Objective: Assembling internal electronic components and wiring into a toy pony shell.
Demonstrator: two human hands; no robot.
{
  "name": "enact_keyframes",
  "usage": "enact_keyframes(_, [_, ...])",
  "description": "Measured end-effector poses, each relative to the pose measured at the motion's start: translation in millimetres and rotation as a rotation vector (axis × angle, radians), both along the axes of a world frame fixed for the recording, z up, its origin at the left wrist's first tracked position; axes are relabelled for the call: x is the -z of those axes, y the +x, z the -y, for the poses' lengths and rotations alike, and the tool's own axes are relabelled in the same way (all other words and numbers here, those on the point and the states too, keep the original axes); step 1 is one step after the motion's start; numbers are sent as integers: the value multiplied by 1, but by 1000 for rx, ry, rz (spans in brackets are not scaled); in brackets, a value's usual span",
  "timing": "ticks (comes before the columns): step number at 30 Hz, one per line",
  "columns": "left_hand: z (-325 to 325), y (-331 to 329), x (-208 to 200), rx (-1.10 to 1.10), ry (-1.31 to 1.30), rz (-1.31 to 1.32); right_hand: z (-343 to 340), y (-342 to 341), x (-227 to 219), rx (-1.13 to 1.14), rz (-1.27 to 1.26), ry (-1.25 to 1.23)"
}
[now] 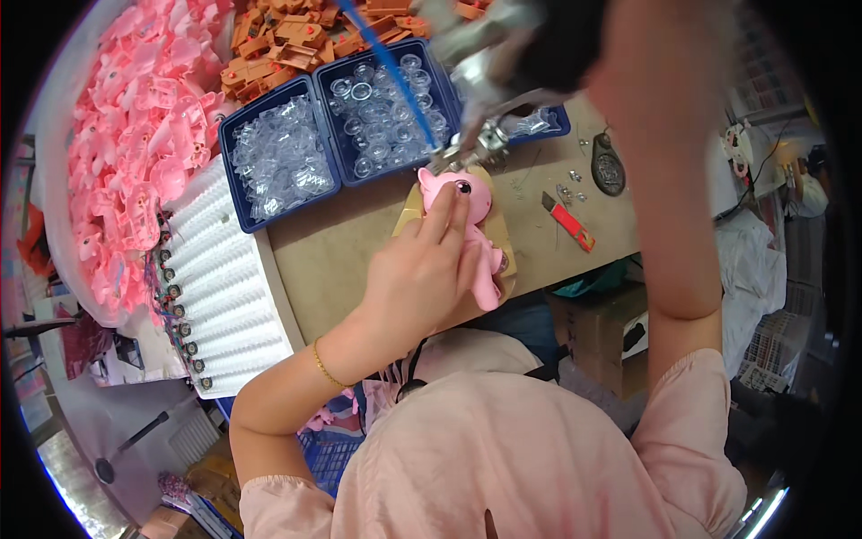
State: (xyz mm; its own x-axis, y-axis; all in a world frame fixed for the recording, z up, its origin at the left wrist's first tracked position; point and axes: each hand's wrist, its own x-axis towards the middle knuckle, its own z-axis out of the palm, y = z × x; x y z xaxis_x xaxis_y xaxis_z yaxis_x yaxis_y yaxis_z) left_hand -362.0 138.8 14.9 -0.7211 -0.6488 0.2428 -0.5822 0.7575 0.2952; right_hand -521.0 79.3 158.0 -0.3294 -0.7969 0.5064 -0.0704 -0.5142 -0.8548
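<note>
A pink plastic toy animal [486, 274] with a dark eye lies on a tan, pad-like base [508, 259] on the bench. My left hand [415, 269] presses it down, two fingers stretched over its head beside the eye and the thumb near its body. My right hand [651, 63], raised at the upper right and blurred, is closed round the black body of a power screwdriver [489, 85] with a metal head. A thin blue tube [392, 67] runs down to that head. The tool's tip meets the top of the toy's head; the exact contact is hidden.
Blue bins [332, 184] of clear plastic parts stand behind the toy. A heap of pink shells [148, 135] and orange parts [296, 40] lie beyond. To the left is a white ridged tray [229, 287]; to the right, a red utility knife [567, 225] and dark oval fob [608, 166].
</note>
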Motion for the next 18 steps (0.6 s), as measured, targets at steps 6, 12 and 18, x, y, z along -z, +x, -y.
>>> enact_keyframes(6, [6,4,-3,64,16,-2,-48,-12,-7,70,9,5])
enact_keyframes(12, [1,5,4,34,-45,67,-53,8,-7,101,31,-2])
enact_keyframes(18, [-2,5,3,14,-36,49,-52,16,-3,115,47,4])
